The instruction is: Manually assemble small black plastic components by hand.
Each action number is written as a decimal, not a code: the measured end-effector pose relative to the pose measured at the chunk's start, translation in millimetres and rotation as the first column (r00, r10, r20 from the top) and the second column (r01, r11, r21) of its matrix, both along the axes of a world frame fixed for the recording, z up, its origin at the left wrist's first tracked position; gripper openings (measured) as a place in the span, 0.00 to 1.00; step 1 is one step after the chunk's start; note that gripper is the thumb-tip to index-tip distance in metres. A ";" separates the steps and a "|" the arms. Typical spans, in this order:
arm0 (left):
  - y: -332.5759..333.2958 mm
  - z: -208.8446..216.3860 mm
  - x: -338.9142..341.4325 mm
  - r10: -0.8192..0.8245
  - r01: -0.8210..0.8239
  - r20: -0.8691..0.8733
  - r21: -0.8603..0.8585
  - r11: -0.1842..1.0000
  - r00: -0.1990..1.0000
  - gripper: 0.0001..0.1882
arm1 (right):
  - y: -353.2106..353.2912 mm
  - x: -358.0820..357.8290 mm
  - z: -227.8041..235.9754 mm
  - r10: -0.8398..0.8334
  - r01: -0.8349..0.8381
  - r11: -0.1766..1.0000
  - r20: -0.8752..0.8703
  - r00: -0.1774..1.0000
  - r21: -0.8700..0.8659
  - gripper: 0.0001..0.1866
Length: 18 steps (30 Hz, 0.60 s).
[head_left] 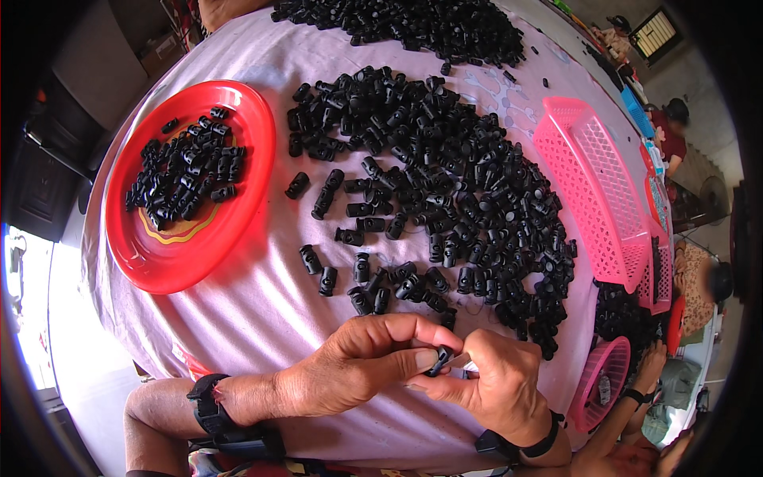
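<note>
Near the table's front edge, my left hand (346, 366) pinches a black plastic cord lock (439, 362) between thumb and fingers. My right hand (509, 385) is closed right beside it, gripping a small, pale, flat-edged piece (459, 360) that meets the cord lock. Most of that piece is hidden in the fingers, so its kind is unclear. Just beyond my hands lie several loose cord locks (362, 267). Behind them spreads a large heap of cord locks (477, 179). To the left, a round red plate (234, 207) carries a smaller pile of cord locks (187, 171).
A pink cloth (310, 127) with creases covers the table. Another black heap (413, 28) lies at the far side. Pink perforated baskets (588, 187) stand on the right, above a round pink basket (592, 389). Other people work along the right side; one's forearm (628, 413) is close to that basket.
</note>
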State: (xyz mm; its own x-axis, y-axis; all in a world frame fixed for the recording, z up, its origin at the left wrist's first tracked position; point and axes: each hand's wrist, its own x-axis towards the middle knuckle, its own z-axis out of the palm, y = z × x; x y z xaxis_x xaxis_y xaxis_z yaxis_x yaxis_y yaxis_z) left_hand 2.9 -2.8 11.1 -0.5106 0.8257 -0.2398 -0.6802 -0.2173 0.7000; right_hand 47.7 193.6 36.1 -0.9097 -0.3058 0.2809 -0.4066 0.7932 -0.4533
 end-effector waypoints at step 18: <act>0.5 -0.9 0.8 0.018 -0.018 0.012 0.008 1.000 1.000 0.14 | -0.4 4.2 2.9 -0.042 0.041 0.999 0.049 0.998 0.028 0.28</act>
